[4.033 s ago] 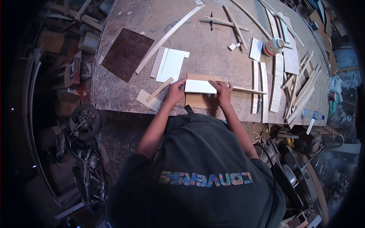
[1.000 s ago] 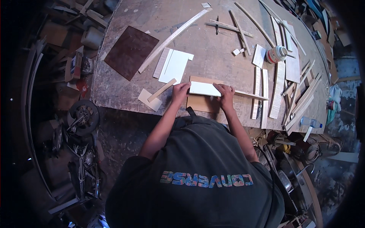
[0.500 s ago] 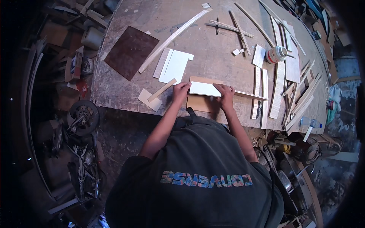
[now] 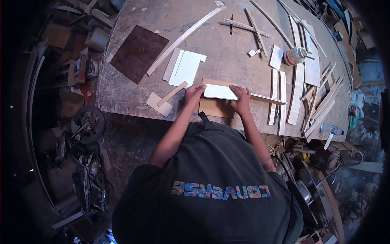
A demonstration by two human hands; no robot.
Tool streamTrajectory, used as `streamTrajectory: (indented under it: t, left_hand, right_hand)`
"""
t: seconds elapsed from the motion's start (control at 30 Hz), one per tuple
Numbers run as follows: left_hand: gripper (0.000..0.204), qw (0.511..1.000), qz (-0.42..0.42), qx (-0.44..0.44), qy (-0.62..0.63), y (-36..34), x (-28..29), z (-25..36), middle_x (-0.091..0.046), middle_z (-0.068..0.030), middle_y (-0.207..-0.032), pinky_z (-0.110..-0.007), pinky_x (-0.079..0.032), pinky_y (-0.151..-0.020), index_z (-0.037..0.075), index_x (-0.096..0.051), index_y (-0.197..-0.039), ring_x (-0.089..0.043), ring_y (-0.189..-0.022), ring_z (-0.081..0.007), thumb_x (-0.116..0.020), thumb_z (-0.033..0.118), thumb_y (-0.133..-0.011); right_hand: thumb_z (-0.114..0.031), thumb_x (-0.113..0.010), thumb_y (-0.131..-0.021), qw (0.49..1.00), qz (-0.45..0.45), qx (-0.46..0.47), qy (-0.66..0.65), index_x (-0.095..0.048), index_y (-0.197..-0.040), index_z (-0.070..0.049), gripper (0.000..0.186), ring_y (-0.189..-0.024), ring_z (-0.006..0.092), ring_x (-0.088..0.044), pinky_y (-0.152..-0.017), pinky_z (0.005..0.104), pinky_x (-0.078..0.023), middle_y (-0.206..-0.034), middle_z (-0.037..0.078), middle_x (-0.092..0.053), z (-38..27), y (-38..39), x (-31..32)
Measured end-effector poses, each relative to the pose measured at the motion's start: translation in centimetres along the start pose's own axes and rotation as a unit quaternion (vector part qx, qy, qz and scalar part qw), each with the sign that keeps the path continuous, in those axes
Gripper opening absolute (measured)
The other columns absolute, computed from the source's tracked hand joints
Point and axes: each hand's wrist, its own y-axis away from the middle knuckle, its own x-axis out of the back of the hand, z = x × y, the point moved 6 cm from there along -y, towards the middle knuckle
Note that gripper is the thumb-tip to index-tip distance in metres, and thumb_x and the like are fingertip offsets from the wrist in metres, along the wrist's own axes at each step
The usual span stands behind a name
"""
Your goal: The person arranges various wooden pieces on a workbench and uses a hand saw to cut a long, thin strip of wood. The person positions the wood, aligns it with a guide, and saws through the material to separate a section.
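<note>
A narrow white panel (image 4: 218,91) lies crosswise over a tan board (image 4: 215,110) near the bench's front edge. My left hand (image 4: 194,94) grips the panel's left end, fingers bent around it. My right hand (image 4: 241,99) has its fingers closed on the panel's right end. A long thin wooden strip (image 4: 269,99) extends rightward from under or beside that hand; its left end is hidden. Just left of my hands lie a larger white panel with a notched corner (image 4: 188,69) and a short light stick (image 4: 172,94) on a pale square piece (image 4: 155,101).
The scuffed workbench (image 4: 226,57) holds a dark brown sheet (image 4: 138,53), a long batten (image 4: 187,38), many wooden strips (image 4: 297,93), a white glue jar (image 4: 295,56) and a plastic bottle (image 4: 331,130). Offcuts and a motorbike wheel (image 4: 87,124) crowd the floor at left.
Since four seconds ago my left hand has shifted right onto the panel's end, and the panel sits slightly further right. Over the last second the hands have barely moved; the view has shifted slightly.
</note>
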Motion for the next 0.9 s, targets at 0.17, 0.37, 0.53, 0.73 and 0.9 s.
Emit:
streamTrajectory:
  t: [0.17,0.37,0.53,0.73,0.9]
  left_hand:
    - [0.053,0.999,-0.032,-0.001,0.012,0.6,0.1,-0.3,-0.067,-0.0088,-0.120,-0.041,-0.056,-0.083,0.004,-0.060,-0.129,-0.064,-0.109,-0.0202,-0.077,0.031,-0.087]
    - [0.057,0.999,-0.039,0.012,0.014,1.0,0.0,-0.1,-0.065,-0.0094,-0.123,-0.040,-0.055,-0.085,0.004,-0.058,-0.132,-0.062,-0.112,-0.0212,-0.077,0.033,-0.087]
    - [0.049,1.000,-0.013,0.010,0.023,0.9,-0.2,-0.2,-0.069,-0.0082,-0.116,-0.036,-0.056,-0.079,0.003,-0.062,-0.127,-0.065,-0.106,-0.0191,-0.076,0.031,-0.089]
    - [0.035,0.999,0.017,-0.012,0.028,-0.4,1.1,-2.0,-0.072,-0.0054,-0.103,-0.035,-0.059,-0.076,0.004,-0.072,-0.116,-0.068,-0.096,-0.0159,-0.074,0.029,-0.091]
    - [0.037,1.000,0.001,-0.013,0.027,0.7,0.6,-0.7,-0.072,-0.0051,-0.105,-0.035,-0.060,-0.075,0.003,-0.072,-0.116,-0.068,-0.096,-0.0151,-0.074,0.030,-0.091]
  right_hand:
    - [-0.010,-0.061,-0.063,1.000,-0.006,-0.003,0.006,-0.064,-0.127,-0.016,0.064,-0.122,0.0273,-0.059,-0.117,0.0549,-0.023,-0.124,0.008,-0.067,0.0,0.1,0.0]
    - [-0.011,-0.062,-0.062,1.000,0.000,-0.002,0.010,-0.064,-0.127,-0.016,0.065,-0.123,0.0266,-0.058,-0.117,0.0544,-0.023,-0.125,0.007,-0.066,0.1,0.4,-0.1]
    - [-0.009,-0.061,-0.061,1.000,-0.003,-0.008,0.005,-0.064,-0.126,-0.016,0.065,-0.123,0.0262,-0.057,-0.117,0.0536,-0.023,-0.125,0.006,-0.066,-0.2,0.5,0.0]
    - [-0.009,-0.060,-0.061,0.999,0.002,-0.010,0.032,-0.064,-0.124,-0.016,0.064,-0.121,0.0258,-0.058,-0.116,0.0532,-0.023,-0.123,0.006,-0.066,-1.0,0.8,0.0]
    - [-0.013,-0.060,-0.063,0.999,0.010,-0.002,0.044,-0.064,-0.127,-0.017,0.064,-0.121,0.0251,-0.057,-0.115,0.0553,-0.021,-0.123,0.006,-0.065,-0.8,0.8,-0.3]
